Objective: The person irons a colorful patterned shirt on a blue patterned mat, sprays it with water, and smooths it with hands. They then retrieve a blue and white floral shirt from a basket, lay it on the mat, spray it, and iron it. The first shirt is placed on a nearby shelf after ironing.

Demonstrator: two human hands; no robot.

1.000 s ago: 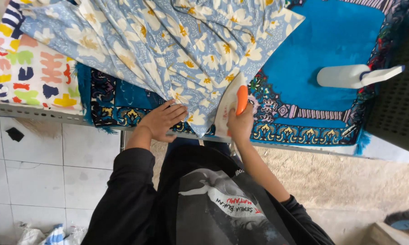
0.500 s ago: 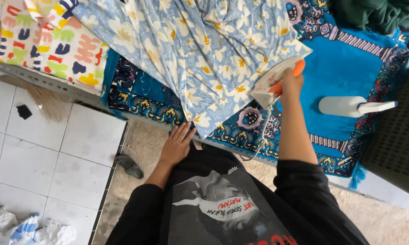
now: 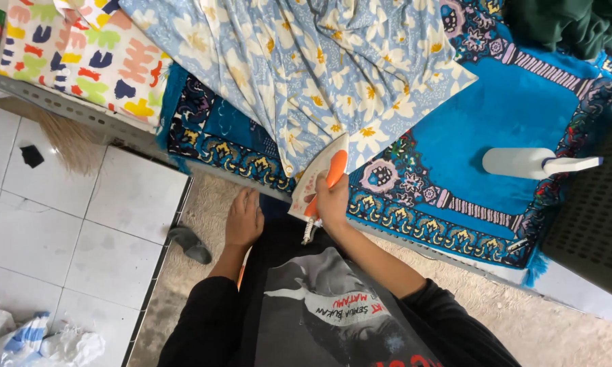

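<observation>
Gripping the orange handle, the right hand (image 3: 331, 198) is closed around the white and orange electric iron (image 3: 318, 178), whose tip now sits at the lower point of the light blue cotton fabric printed with white and yellow flowers (image 3: 319, 75), near the middle of the frame. Half a second ago the iron stood tipped up further right on the cloth; it has since slid toward the near hem, which suggests a pressing stroke along the edge. The left hand (image 3: 243, 220) has dropped off the fabric altogether and hangs at the person's side, fingers loosely together, holding nothing.

Under the floral fabric lies a bright blue woven mat with an ornate dark patterned border (image 3: 510, 115), padding the table. At the right of the frame a white plastic spray bottle (image 3: 533, 162) lies on its side on the mat, well apart from the iron. A white cloth with colourful abstract shapes (image 3: 82, 61) lies at the upper left, and a dark green cloth (image 3: 571, 24) sits at the upper right.

Below, white floor tiles (image 3: 55, 224) fill the left, with a grey slipper (image 3: 190, 245) beside the left hand.
</observation>
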